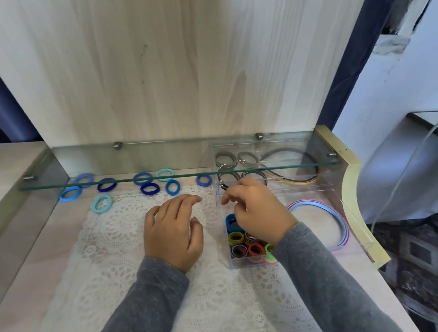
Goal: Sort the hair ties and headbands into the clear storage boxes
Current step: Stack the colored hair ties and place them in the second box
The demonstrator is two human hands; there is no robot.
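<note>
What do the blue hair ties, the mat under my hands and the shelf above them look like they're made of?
Blue hair ties: soft matte fabric over elastic, probably; the surface looks fuzzy and thick.
Mat: white lace or a lace-pattern doily, cloth or plastic I cannot tell; openwork holes show the tabletop through it.
Shelf: clear glass, glossy, with a green-tinted edge and metal brackets.

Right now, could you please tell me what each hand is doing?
Left hand: open, flat on the lace mat, empty.
Right hand: fingers curled; contents cannot be told.
</note>
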